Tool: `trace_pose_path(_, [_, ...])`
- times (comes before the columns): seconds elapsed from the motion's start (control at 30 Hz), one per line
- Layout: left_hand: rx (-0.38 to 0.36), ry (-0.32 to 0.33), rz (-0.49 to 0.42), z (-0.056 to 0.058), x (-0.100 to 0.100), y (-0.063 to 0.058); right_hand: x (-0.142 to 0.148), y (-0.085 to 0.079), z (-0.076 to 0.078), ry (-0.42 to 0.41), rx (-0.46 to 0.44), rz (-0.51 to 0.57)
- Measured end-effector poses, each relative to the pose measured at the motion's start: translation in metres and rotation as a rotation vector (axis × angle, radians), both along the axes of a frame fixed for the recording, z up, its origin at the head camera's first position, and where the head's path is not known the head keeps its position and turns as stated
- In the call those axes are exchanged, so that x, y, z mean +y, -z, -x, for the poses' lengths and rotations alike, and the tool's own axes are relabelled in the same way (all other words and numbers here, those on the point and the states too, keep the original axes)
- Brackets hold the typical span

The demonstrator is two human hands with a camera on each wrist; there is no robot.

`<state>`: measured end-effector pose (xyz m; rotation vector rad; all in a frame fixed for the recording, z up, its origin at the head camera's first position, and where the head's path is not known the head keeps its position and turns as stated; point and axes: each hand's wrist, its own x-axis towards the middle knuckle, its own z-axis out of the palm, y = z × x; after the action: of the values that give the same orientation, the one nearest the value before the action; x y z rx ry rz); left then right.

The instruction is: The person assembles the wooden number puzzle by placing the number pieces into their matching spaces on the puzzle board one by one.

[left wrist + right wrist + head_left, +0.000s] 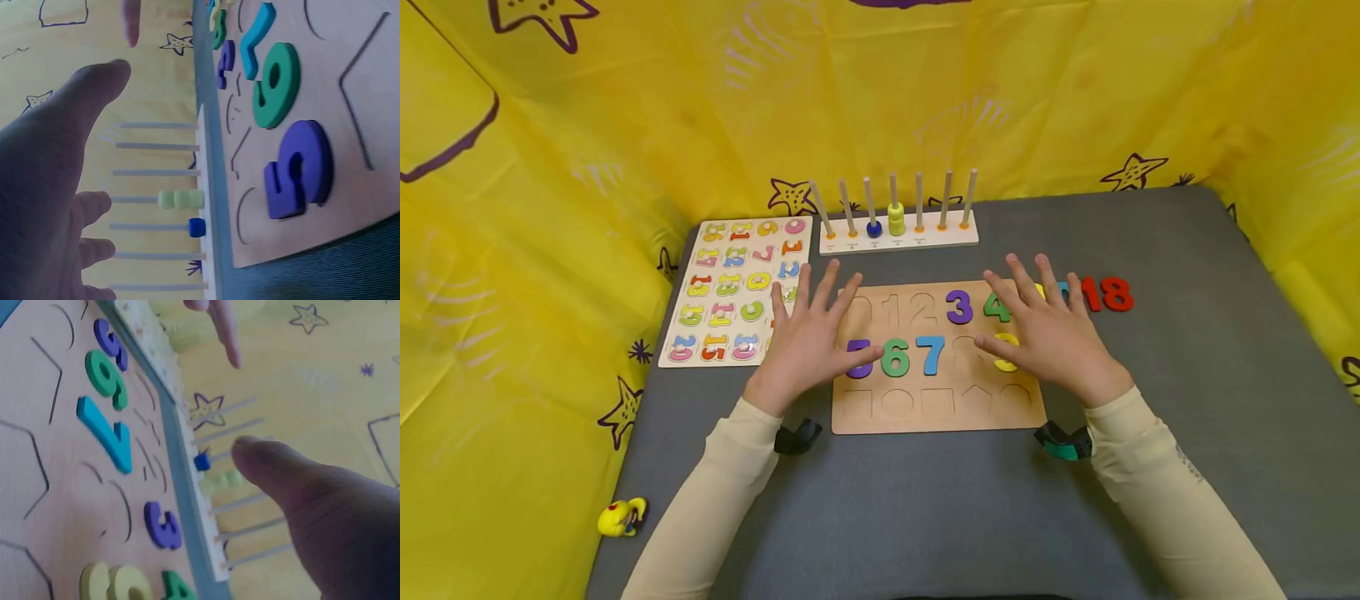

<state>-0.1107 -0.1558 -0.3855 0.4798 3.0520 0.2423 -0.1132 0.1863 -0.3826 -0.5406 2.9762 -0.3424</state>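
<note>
Both hands hover with fingers spread and nothing held. My left hand (808, 346) is over the left edge of a wooden number board (936, 417), its thumb overlapping the purple 5 (302, 169). My right hand (1060, 342) is over the board's right side and partly hides a yellow number (1006, 353) and the green 4 (995, 308). On the board also lie a purple 3 (958, 307), a green 6 (895, 357) and a blue 7 (930, 355). Bare outlines of 1, 2 and several shapes show around them.
A red 1 (1090, 294) and red 8 (1117, 294) lie right of the board; blue and yellow pieces there are mostly hidden by fingers. Behind stands a peg rack (898, 242) with beads. A second number board (741, 292) lies left. A yellow toy (621, 517) sits at the table's left edge.
</note>
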Motion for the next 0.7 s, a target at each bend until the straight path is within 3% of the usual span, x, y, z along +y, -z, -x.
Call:
trace_pose_path(0.13, [-0.017,0.030,-0.042,-0.005,-0.009,0.012,0.020,0.014,0.015,-0.024,0.023,0.051])
trace_pose_path(0.27, [-0.028,0.157,-0.130,-0.017,-0.028,0.030,0.052,0.038,0.037,-0.071,-0.050,0.146])
trace_pose_path(0.4, [-0.053,0.264,-0.217,-0.032,-0.044,0.048,0.077,0.054,0.057,-0.130,-0.119,0.169])
trace_pose_path(0.53, [-0.099,0.247,-0.247,-0.045,-0.053,0.063,0.092,0.058,0.068,-0.178,-0.140,0.141])
trace_pose_path(0.7, [-0.148,0.197,-0.260,-0.051,-0.058,0.076,0.101,0.062,0.075,-0.203,-0.122,0.115])
